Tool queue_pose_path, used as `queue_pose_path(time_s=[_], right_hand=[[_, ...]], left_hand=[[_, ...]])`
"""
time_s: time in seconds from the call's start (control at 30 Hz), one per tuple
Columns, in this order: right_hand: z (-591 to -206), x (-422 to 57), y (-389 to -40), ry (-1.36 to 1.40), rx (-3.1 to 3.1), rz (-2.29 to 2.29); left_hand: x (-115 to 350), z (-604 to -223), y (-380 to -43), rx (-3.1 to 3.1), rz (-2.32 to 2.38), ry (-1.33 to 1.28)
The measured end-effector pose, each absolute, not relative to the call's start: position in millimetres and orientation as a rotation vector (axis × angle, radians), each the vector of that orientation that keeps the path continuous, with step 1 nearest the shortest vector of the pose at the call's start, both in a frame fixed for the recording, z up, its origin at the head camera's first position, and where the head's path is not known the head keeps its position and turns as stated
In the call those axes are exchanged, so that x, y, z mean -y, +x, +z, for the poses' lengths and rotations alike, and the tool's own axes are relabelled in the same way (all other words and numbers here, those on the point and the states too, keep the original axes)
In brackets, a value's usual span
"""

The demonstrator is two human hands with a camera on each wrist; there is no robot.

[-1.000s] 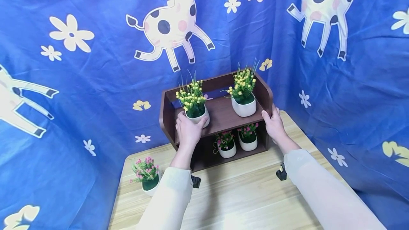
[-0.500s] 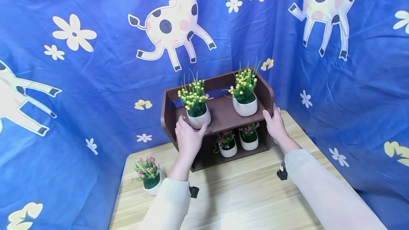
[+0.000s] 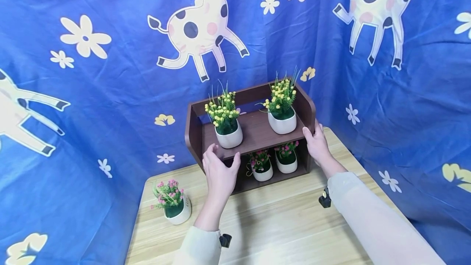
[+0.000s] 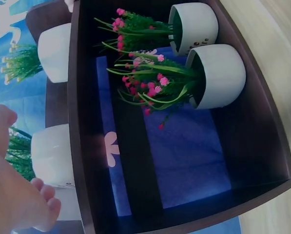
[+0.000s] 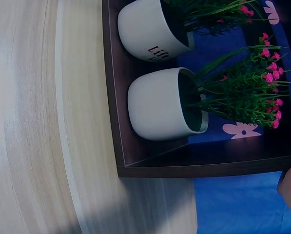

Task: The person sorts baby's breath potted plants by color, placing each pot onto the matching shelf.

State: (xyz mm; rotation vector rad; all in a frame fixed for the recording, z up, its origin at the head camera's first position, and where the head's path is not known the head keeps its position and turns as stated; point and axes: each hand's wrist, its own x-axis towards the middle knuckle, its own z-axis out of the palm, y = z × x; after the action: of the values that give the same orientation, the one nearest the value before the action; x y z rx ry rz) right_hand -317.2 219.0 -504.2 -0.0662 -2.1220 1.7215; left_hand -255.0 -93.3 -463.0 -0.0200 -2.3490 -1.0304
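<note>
A dark brown two-tier shelf [image 3: 254, 125] stands on the table. On its upper board are two white pots of yellow flowers, the left pot [image 3: 229, 138] and the right pot [image 3: 282, 125]. My left hand [image 3: 220, 177] is just in front of the left pot, thumb and fingers spread and holding nothing. In the left wrist view that hand [image 4: 11, 190] appears beside the upper tier. My right hand [image 3: 317, 147] grips the shelf's right side panel, thumb in front; its other fingers are mostly hidden behind the panel. Two white pots of pink flowers [image 4: 218, 78] sit in the lower tier, toward its right end.
Another white pot with pink flowers [image 3: 181, 214] stands on the wood-grain table [image 3: 279, 220], left of the shelf. A blue curtain [image 3: 121, 105] printed with giraffes and flowers hangs close behind and at both sides.
My left hand has let go of the left yellow-flower pot and drawn back toward me, its fingers now apart from it. The right hand stays on the shelf's side.
</note>
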Motion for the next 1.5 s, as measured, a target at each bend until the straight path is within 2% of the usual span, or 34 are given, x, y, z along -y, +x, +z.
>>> queue_pose_path(time_s=[0.27, 0.7, 1.23, 1.5], right_hand=[[-532.1, -226.6, -339.3, -0.084, 2.109, 1.728], [-531.8, -222.8, -340.5, -0.091, 2.104, 1.752], [-534.9, -229.1, -338.7, -0.095, 2.106, 1.695], [-535.6, -228.6, -339.2, -0.092, 2.111, 1.685]], left_hand=[[107.2, -486.8, -230.6, 2.283, -1.028, -0.159], [138.8, -512.7, -192.7, 2.337, -1.060, -0.024], [205.1, -579.9, -162.4, 2.449, -0.949, 0.323], [239.0, -607.0, -155.0, 2.569, -1.029, 0.629]])
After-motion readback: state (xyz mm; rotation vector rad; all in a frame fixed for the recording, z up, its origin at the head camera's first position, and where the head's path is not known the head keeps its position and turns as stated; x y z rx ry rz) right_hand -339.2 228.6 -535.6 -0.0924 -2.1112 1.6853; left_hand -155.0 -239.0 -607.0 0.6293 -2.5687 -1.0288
